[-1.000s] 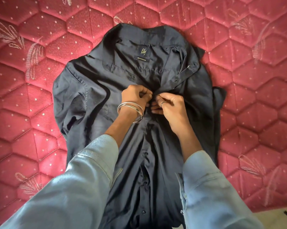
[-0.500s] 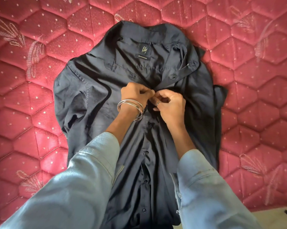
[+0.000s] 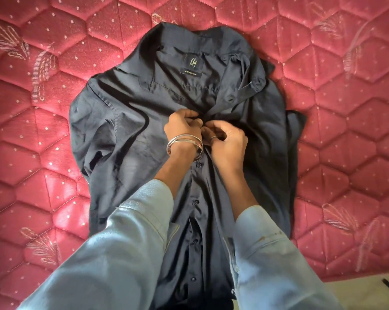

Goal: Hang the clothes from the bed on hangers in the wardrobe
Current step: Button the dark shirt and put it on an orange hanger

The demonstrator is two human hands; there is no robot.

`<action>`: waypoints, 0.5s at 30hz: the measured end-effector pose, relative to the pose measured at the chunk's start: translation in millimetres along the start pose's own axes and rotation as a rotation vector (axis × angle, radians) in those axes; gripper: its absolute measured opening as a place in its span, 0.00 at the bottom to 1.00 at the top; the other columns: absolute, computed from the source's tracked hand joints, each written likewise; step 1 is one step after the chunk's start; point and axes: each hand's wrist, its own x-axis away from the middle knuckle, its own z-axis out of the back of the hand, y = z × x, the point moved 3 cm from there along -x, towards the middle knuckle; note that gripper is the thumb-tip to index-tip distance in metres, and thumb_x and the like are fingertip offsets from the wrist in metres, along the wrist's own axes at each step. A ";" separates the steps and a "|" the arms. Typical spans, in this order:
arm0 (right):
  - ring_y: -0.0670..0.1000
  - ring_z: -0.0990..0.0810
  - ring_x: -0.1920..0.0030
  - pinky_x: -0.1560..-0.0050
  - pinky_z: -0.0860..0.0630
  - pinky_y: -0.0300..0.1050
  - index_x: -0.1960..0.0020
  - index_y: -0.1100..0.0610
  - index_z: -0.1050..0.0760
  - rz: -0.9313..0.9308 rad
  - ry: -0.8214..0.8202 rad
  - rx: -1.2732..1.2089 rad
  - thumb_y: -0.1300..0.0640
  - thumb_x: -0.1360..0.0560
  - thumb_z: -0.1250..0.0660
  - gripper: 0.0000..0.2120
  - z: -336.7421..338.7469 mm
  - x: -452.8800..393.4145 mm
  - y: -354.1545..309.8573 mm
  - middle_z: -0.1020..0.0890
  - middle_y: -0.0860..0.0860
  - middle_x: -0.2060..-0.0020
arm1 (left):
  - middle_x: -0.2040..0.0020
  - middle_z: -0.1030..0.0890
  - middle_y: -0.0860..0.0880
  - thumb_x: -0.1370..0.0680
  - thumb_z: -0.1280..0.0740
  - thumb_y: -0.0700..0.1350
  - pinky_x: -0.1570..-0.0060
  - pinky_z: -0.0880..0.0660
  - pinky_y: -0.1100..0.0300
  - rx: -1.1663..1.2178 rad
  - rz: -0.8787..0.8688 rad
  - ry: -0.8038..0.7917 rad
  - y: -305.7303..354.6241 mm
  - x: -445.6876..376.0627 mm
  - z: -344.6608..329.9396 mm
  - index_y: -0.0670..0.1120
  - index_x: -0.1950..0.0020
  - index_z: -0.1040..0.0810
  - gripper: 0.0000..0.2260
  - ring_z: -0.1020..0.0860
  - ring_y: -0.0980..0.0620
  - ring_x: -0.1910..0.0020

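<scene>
Your dark navy shirt (image 3: 126,139) lies front-up on the red quilted bed (image 3: 32,153), collar away from you and spread open, label showing inside. Lower buttons are fastened; fabric is creased, sleeves bunched at both sides.

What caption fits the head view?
Both hands, left and right, pinch the placket of a dark shirt on a red mattress.
</scene>
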 end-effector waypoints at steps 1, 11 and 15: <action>0.42 0.18 0.66 0.62 0.22 0.32 0.53 0.64 0.17 -0.035 -0.002 -0.047 0.68 0.28 0.28 0.05 0.5 0.0 2.0 0.16 0.54 0.64 | 0.63 0.20 0.52 0.26 0.31 0.39 0.51 0.25 0.66 0.027 0.020 -0.001 -1.8 -0.2 -0.3 0.46 0.50 0.18 0.06 0.21 0.55 0.59; 0.57 0.15 0.58 0.52 0.18 0.54 0.52 0.62 0.17 -0.127 -0.153 -0.226 0.70 0.28 0.29 0.07 5.0 -8.7 12.1 0.16 0.60 0.59 | 0.61 0.19 0.50 0.25 0.31 0.40 0.51 0.23 0.62 0.097 0.054 -0.093 -11.6 -6.3 -5.1 0.48 0.52 0.21 0.04 0.19 0.51 0.56; 0.55 0.16 0.60 0.52 0.18 0.54 0.55 0.56 0.17 -0.104 -0.152 -0.225 0.71 0.29 0.29 0.11 6.6 -3.1 14.0 0.16 0.58 0.60 | 0.64 0.19 0.52 0.25 0.31 0.40 0.49 0.21 0.55 0.113 0.051 -0.106 -13.6 -6.5 -6.1 0.53 0.57 0.25 0.08 0.19 0.50 0.58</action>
